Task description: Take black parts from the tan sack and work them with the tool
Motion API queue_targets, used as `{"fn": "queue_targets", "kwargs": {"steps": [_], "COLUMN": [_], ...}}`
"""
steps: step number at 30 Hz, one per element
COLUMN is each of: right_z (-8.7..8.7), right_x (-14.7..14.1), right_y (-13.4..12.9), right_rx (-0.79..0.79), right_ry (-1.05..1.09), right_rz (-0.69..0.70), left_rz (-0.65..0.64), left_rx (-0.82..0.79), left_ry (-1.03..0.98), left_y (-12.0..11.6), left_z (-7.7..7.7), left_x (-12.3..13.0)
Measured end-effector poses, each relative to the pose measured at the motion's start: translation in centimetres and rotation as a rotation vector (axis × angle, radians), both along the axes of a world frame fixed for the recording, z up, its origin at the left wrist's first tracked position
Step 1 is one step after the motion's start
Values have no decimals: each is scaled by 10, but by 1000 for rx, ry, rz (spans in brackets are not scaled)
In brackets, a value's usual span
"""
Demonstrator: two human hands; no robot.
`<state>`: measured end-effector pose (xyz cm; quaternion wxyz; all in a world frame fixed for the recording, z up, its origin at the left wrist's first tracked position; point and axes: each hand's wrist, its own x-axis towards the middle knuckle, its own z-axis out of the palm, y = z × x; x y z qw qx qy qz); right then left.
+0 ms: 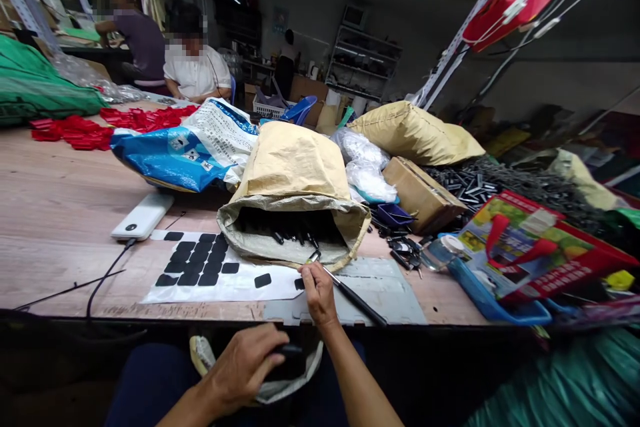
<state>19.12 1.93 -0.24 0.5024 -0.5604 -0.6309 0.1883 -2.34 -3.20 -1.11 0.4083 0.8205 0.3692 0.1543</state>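
My left hand [245, 363] is closed around a short black piece [287, 349], smeared by motion, above an open sack [293, 387] in my lap. At the table's front edge, my right hand [319, 290] has its fingers pressed together; what they pinch, if anything, is hidden. Right beside those fingers lies a tool with a silver shaft and black handle [360, 301]; I cannot tell whether they grip it. Just beyond, a tan woven sack [300, 163] lies with its mouth towards me, several black pieces [295, 238] inside. A white sheet with black rounded-square stickers [200, 260] lies left of my right hand.
On the left are a white power bank [143, 216] with a cable, a blue-and-white bag [185, 153] and red pieces [75, 132]. A cardboard box [420, 193], a blue tray [500, 300] and a red printed bag [540, 247] stand right. Two people sit behind.
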Motion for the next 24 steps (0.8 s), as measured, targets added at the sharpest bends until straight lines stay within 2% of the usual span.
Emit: {"fn": "queue_targets", "kwargs": {"steps": [3,6,9,14,17,20,22,24], "right_z": [0,0,-1,-5,-6,-6,-6,-6], "right_x": [-1,-2,-2,-1,-1,-1,-2,-1], "right_y": [0,1,1,1,2,1,1,0], "right_rx": [-2,0,6,24,26,23,19,13], "right_ry": [4,-9,-24,-42,-54,-71,-72,-63], "right_rz": [-2,-5,-13,-19,-7,1,0,-8], "left_rz": [85,241,288,241,179,137,89,112], "left_rx": [-61,-78,-116,-97,-65,-75,-108,-65], "left_ry": [253,542,701,714,608,384,233,107], "left_y": [-14,-7,6,5,-5,-2,16,44], "left_z": [-29,-51,-60,-59,-41,-1,30,53], "left_x": [-11,-11,-6,-3,-2,4,11,21]}}
